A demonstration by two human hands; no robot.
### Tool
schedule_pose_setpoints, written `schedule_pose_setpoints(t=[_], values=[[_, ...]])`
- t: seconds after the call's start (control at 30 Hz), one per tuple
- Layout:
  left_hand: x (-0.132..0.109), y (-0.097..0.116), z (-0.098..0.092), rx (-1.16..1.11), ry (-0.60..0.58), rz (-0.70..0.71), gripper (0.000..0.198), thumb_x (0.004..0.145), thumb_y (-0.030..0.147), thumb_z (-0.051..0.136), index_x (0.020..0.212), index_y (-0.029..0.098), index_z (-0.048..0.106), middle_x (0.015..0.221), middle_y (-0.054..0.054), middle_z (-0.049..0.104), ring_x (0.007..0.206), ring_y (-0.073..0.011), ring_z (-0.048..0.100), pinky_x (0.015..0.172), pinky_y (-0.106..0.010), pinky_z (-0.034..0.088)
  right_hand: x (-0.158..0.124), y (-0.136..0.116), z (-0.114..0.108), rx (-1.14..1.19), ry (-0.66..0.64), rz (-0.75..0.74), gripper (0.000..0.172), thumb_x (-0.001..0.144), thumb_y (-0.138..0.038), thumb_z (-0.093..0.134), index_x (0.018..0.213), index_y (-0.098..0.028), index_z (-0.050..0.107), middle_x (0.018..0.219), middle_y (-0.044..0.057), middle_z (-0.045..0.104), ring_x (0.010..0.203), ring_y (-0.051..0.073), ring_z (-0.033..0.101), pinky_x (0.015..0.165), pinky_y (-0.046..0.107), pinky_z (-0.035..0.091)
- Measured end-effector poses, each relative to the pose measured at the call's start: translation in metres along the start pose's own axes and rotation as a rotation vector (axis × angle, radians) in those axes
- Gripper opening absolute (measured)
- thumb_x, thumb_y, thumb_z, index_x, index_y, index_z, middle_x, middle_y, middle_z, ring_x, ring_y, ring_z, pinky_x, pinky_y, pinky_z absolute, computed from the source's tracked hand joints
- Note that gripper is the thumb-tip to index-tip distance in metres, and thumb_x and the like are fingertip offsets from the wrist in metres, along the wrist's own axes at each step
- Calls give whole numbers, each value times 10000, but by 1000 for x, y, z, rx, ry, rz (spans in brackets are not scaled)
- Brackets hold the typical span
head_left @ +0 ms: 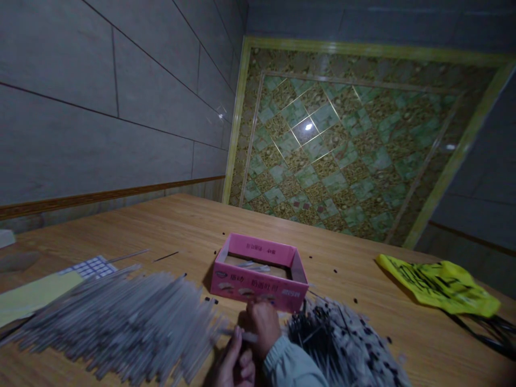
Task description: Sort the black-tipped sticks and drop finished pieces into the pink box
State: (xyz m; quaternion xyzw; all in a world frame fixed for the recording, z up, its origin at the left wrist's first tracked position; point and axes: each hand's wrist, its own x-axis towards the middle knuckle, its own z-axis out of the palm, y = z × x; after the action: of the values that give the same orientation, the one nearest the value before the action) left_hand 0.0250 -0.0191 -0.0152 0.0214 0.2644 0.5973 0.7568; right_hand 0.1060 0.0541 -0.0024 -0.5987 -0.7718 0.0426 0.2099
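My left hand (pixel 234 363), low in the middle, pinches a thin translucent tube (pixel 248 337) between thumb and fingers. Just above it, my right hand (pixel 262 322) in a light green sleeve crosses in front of the pink box, fingers curled together near the tube's far end. What those fingers hold is blurred and partly hidden. A large heap of similar translucent tubes (pixel 137 322) lies left of my hands. Beside my right sleeve is a pile of thin dark sticks with pale and black pieces (pixel 342 338). The open pink box (pixel 258 287) holds a few pale tubes.
A yellow bag (pixel 439 282) with dark straps lies at the table's right. Yellow paper (pixel 36 295) and a checked sheet (pixel 94 267) stick out behind the tube heap. Small black bits (pixel 335 271) are scattered on the wooden table (pixel 169 220). Tiled walls stand behind.
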Motion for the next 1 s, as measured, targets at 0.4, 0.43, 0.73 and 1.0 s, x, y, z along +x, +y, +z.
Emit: schedule_pose_setpoints(t=[0.4, 0.43, 0.73, 1.0], values=[[2, -1, -4, -72, -28, 15, 200, 641, 197, 738, 662, 123, 553, 524, 66, 472, 365, 4, 345, 329, -111, 282, -83, 19, -15, 1484, 160, 363, 446, 635, -430, 729, 961, -129, 682, 817, 91, 656, 648, 163, 586, 472, 233, 481], [0, -1, -3, -67, -19, 18, 197, 645, 198, 735, 672, 122, 555, 547, 62, 488, 371, 6, 349, 331, -111, 287, -88, 18, -14, 1532, 186, 353, 416, 612, -415, 750, 911, -131, 698, 775, 79, 653, 616, 150, 578, 454, 221, 472], [-1, -5, -2, -14, 20, -13, 134, 700, 192, 687, 706, 137, 564, 492, 88, 392, 357, -1, 330, 321, -106, 281, -99, 20, -12, 1575, 264, 270, 321, 579, -405, 765, 767, -153, 701, 686, 74, 658, 557, 171, 591, 462, 258, 472], [3, -7, -5, 18, 29, 28, 147, 658, 136, 710, 718, 132, 576, 595, 45, 518, 372, 6, 356, 321, -106, 288, -100, 20, -14, 1633, 274, 248, 282, 623, -370, 751, 787, -150, 685, 662, 69, 665, 548, 154, 600, 507, 258, 475]])
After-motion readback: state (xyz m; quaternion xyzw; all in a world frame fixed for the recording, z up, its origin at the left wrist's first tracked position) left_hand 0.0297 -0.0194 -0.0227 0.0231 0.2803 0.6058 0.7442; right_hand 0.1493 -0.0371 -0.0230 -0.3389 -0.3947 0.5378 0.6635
